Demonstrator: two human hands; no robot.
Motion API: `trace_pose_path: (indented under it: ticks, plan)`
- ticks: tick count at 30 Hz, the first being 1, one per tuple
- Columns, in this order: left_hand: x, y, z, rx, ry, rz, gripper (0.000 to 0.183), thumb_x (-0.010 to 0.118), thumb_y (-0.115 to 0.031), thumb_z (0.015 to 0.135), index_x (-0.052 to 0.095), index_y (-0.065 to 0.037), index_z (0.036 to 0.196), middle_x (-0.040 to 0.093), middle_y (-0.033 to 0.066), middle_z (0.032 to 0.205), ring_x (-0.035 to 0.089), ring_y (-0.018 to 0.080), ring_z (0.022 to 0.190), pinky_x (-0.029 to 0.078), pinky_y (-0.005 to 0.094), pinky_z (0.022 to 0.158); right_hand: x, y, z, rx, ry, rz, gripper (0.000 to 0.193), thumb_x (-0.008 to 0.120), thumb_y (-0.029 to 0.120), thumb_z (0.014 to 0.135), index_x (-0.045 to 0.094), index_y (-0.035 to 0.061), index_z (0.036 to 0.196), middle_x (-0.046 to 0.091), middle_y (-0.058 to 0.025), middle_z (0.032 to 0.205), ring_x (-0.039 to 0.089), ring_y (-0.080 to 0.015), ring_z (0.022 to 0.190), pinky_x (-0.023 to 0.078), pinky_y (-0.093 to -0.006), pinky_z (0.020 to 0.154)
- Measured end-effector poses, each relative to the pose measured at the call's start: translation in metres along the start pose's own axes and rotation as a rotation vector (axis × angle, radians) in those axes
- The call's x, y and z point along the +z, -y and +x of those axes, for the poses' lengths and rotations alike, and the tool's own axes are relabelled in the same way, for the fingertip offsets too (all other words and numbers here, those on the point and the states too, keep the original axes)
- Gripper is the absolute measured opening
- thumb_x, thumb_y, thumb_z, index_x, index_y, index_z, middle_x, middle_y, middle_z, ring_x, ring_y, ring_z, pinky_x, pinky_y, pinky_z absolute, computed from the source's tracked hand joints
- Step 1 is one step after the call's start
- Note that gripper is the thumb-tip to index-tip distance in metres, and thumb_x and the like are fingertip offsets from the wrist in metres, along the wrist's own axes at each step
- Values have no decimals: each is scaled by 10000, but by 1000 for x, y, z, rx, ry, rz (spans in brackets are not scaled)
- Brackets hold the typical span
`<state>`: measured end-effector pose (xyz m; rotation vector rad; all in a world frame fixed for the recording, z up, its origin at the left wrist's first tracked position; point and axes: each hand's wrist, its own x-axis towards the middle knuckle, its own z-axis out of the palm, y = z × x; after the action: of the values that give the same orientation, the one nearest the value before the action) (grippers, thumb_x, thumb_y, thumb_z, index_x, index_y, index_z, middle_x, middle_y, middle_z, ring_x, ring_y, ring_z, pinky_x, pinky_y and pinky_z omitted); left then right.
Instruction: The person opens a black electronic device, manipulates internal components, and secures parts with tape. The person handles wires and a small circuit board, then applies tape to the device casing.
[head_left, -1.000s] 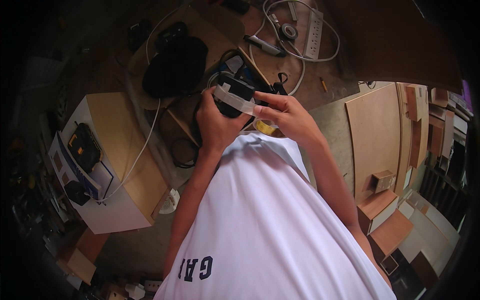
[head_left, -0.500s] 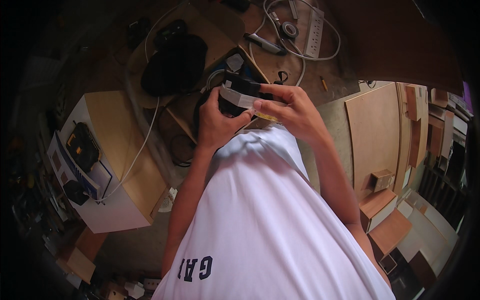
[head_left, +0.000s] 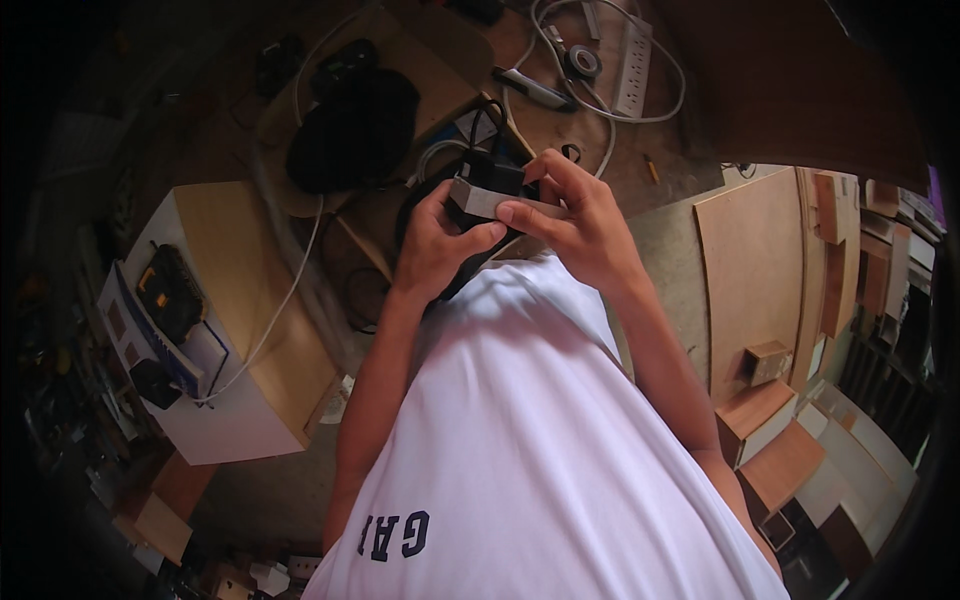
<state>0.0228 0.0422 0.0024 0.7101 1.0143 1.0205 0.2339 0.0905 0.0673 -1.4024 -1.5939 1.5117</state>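
Between my two hands is a small black block with a cord (head_left: 490, 172), much like a power adapter, with a pale grey strip (head_left: 477, 198) across its near side. My left hand (head_left: 440, 240) grips the left side, its thumb pointing in toward the strip. On the right, my right hand (head_left: 575, 215) pinches the strip's right end between thumb and bent fingers. A black cord loops up from the block's far end. Just beyond lies an open box (head_left: 520, 140) holding cables and a pale square piece. Part of the block is hidden behind my fingers.
A black cap-like thing (head_left: 352, 130) lies far left on the workbench. Toward the back are a white power strip (head_left: 632, 70), a tape roll (head_left: 582, 62) and a utility knife (head_left: 535, 90). At left, a white-sided wooden box (head_left: 255, 310) carries a black-and-yellow battery charger (head_left: 168, 290).
The black block has turned in my hands, and its cord now shows looping at the far end. The grey strip has shifted slightly; my right fingers are more bent.
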Motion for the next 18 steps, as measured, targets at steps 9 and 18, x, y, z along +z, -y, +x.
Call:
trace_pose_path:
  ticks: [9,18]
  plan:
    - [-2,-33,-4,-11,40,76,616,957,-189,879,661,-6,1387,736,32,1191,708,128,1086,581,306,991,16,17,-12,-172,-13,-149,353,937,143,896,638,68,1066,502,-14,656,467,-125,648,360,-308,649]
    - [-39,-23,0,5,110,-44,603,950,-251,866,716,9,1357,779,63,1191,742,139,1073,601,320,992,19,41,-11,-477,-6,-368,335,897,251,931,631,100,1066,659,-47,646,625,-301,598,466,-420,736]
